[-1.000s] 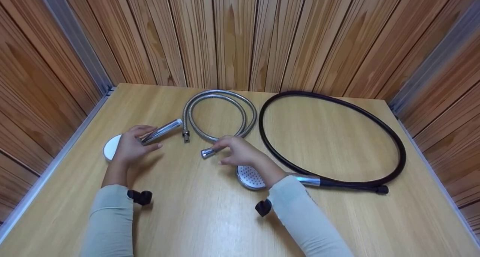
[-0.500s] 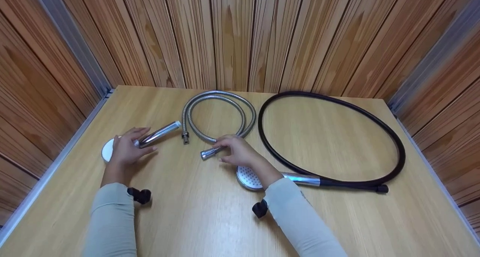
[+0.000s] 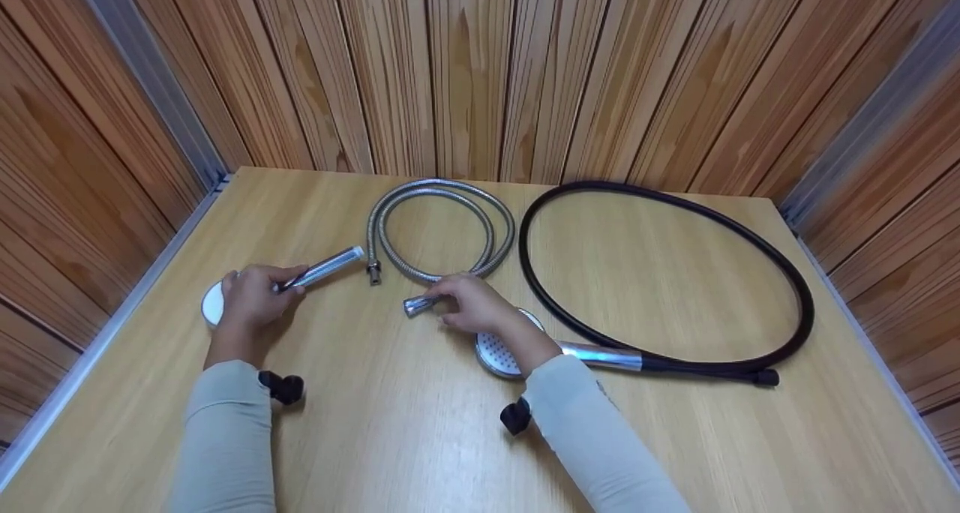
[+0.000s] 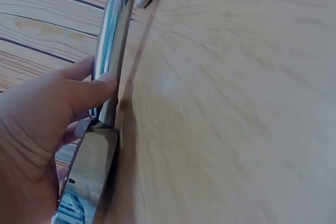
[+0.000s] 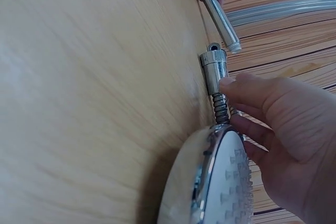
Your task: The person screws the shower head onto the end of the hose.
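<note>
A coiled metal hose (image 3: 372,220) lies on the worktop (image 3: 390,438), its chrome end pinched by the right hand (image 3: 477,303). Left of the hose, the left hand (image 3: 255,297) grips a shower head (image 3: 213,304) by its handle. Right of it lies a black hose (image 3: 805,303).

Beneath the right grip (image 3: 476,303), a pale wood-grained surface (image 3: 397,430) is seen; beyond it, a plank-patterned wall (image 3: 469,70) is joined to side walls (image 3: 56,175) by grey corner strips (image 3: 150,70).
</note>
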Demonstrator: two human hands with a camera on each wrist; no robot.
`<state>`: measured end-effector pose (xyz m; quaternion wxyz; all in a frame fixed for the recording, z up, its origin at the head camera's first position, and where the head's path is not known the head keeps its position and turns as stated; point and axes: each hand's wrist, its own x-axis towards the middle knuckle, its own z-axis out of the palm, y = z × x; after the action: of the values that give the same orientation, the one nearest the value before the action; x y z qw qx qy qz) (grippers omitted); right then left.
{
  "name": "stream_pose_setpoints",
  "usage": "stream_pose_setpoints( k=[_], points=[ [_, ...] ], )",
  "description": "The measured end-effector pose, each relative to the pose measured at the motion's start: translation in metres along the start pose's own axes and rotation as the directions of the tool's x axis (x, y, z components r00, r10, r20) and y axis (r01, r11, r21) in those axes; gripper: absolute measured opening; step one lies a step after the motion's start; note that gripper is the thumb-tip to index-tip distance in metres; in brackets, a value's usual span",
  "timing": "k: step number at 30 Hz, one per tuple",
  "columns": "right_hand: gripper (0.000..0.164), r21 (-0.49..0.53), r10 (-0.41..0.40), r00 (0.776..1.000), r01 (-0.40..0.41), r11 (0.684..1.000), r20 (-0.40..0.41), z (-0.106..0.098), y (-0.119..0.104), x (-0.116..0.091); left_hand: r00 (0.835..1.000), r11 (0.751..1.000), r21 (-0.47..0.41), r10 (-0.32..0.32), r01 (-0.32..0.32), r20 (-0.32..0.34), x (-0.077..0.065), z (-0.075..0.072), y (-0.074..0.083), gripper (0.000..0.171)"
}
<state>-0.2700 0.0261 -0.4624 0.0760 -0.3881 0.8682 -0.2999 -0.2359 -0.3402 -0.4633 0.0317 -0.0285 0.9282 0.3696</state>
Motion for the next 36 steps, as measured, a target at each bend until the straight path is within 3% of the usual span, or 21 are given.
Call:
stream_pose_setpoints(
  k=[8, 13, 17, 23, 28, 36],
  points=[
    [0.037, -0.077, 0.064, 0.998, -0.062, 0.995, 0.027, 0.003, -0.005, 0.001, 1.000, 0.997, 0.072, -0.013, 0.013, 0.011, -0.008, 0.002, -0.002, 0.051],
    [0.032, -0.125, 0.114, 0.993, -0.109, 0.986, 0.038, 0.002, -0.010, 0.001, 1.000, 0.997, 0.071, -0.025, 0.025, -0.001, -0.011, 0.005, -0.001, 0.047],
    [0.024, -0.124, 0.143, 0.988, -0.136, 0.983, 0.050, 0.002, -0.009, -0.001, 1.000, 0.996, 0.088, 0.002, 0.000, -0.029, -0.012, 0.007, -0.002, 0.045],
    [0.024, -0.118, 0.123, 0.991, -0.117, 0.986, 0.045, 0.001, -0.002, -0.003, 0.997, 0.994, 0.098, 0.053, -0.047, -0.055, -0.014, 0.013, -0.003, 0.050],
    [0.023, -0.105, 0.081, 0.996, -0.076, 0.992, 0.040, 0.000, 0.002, -0.004, 0.996, 0.993, 0.098, 0.073, -0.068, -0.045, -0.016, 0.016, -0.002, 0.051],
    [0.024, 0.060, 0.064, 0.996, -0.068, 0.996, 0.062, -0.002, 0.001, -0.004, 0.995, 0.992, 0.078, 0.097, -0.095, -0.025, -0.022, 0.017, 0.000, 0.048]
  ],
)
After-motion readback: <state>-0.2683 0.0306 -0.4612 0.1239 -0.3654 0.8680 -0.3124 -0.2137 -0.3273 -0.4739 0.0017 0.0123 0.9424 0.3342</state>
